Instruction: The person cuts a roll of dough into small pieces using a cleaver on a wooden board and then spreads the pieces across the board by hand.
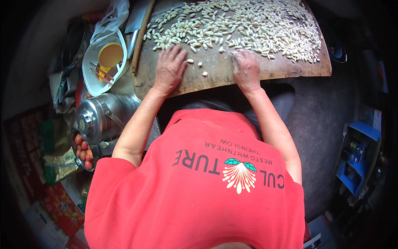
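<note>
Many small, pale, oval dough pieces [273, 31] lie spread over a floured wooden board [217, 70]. My left hand [170, 67] rests palm down near the board's front left, its fingertips at the edge of the spread pieces; whether anything is under them is hidden. On the right, my right hand [246, 67] lies on the board near its front edge with fingers curled, flour on the thumb side; what is beneath it cannot be seen. Between the hands are a few loose dough bits [205, 74]. A wooden rolling pin [141, 40] lies along the board's left side.
Left of the board are a cleaver [134, 28] and a white plastic basket [88, 76] holding a yellowish round container [110, 55]. A lidded metal pot [102, 116] stands below it, beside a bowl of tomatoes [83, 149]. A blue shelf unit [357, 158] is at the far right.
</note>
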{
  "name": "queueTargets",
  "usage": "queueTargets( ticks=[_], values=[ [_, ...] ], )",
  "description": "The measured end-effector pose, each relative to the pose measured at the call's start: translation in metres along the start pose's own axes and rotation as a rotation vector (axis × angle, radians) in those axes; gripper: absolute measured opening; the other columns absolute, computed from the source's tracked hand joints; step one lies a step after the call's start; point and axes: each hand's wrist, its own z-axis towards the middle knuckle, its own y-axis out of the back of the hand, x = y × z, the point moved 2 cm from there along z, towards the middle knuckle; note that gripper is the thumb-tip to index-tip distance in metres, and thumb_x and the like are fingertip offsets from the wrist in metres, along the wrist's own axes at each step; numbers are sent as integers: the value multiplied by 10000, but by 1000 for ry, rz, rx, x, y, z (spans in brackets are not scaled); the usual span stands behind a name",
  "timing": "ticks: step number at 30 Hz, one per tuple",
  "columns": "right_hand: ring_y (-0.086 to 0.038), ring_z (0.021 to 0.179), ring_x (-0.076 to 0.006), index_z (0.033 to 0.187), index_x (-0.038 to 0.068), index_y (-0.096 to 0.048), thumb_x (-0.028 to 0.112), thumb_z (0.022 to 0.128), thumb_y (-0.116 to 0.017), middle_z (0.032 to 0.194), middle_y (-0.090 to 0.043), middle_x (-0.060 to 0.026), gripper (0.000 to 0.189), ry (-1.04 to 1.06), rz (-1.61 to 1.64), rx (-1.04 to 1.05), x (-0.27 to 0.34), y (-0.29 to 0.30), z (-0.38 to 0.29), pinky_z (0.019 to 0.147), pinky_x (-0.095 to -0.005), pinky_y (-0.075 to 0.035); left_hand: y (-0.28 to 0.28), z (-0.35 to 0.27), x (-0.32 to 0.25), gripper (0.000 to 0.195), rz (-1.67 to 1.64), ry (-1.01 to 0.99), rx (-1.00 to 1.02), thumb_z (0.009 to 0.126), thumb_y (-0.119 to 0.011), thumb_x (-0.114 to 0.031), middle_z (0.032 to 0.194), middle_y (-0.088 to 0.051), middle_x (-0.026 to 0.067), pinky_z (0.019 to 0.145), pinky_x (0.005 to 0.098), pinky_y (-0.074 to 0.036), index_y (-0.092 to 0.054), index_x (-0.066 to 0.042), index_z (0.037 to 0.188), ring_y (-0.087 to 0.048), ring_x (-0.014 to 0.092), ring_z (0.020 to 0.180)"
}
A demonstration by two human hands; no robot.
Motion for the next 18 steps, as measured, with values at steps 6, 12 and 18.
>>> queueTargets(
  ticks=[6,12,18],
  values=[
    [-619,835,-327,957,52,-666,160,828,-666,870,-641,-136,168,57,248,116,31,-7,-3,754,-414,-501,14,-10,-6,263,-86,15,-113,797,-677,-69,1084,-627,125,878,418,-467,-647,-73,1058,-593,328,1017],
    [-627,827,-328,878,55,-623,175,813,-664,839,-619,-139,141,120,150,251,61,-16,-3,710,-431,-509,0,7,-28,172,-149,168,-10,799,-682,-94,941,-624,117,726,392,-501,-647,-72,966,-624,301,865],
    [-649,787,-328,827,89,-613,241,807,-698,827,-652,-121,175,-100,94,292,24,0,2,651,-460,-506,10,-2,-16,93,-361,232,248,817,-676,-113,849,-638,148,685,400,-495,-637,-38,855,-633,324,783]
  ],
)
